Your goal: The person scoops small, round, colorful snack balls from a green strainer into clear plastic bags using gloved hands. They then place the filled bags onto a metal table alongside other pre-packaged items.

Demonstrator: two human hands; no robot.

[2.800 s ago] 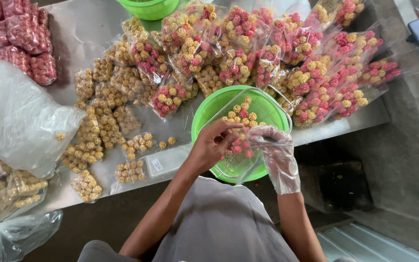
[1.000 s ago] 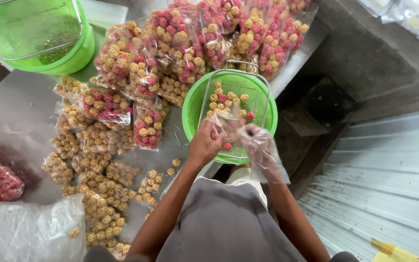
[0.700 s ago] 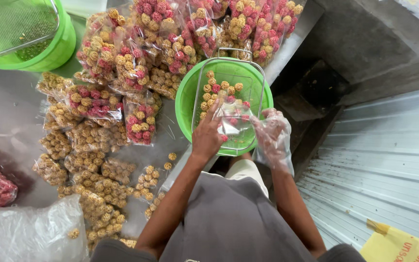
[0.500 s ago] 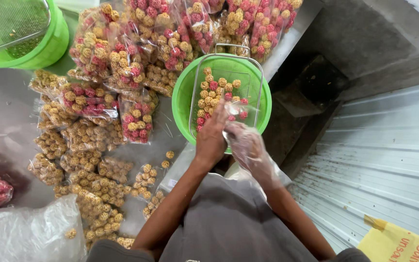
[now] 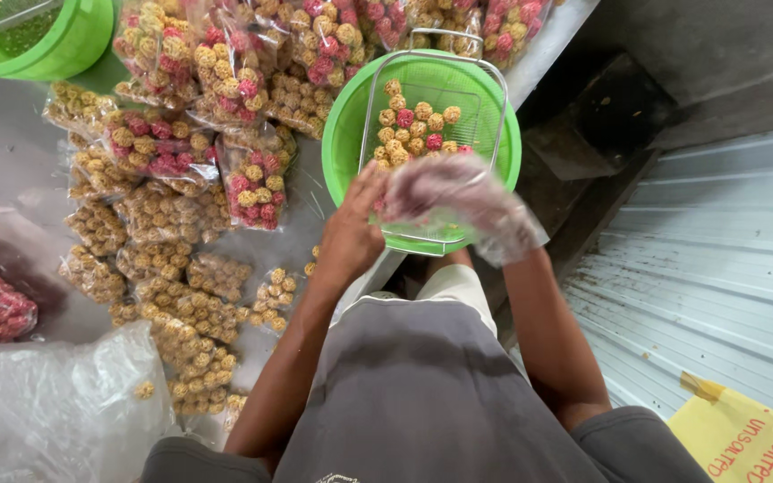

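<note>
Clear plastic bag [image 5: 445, 192], blurred, lay between your hands: left hand [image 5: 351, 237] pinched its edge, gloved right hand [image 5: 503, 224] seemingly gripped it over the green round bowl [image 5: 351, 134].

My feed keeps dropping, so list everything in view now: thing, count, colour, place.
Round green plastic basin: one, table edge, centre.
Wire mesh basket: one, silver, inside the basin.
Loose puffed snack balls: many, yellow and pink, in the basket.
Clear sealed bags of mixed balls: many, yellow-pink, left of the basin.
Bags of plain balls: many, tan, lower left.
Green bucket: one, top left.
Left hand: bare, at the basin rim.
Right hand: in a clear plastic glove, over the basket.
</note>
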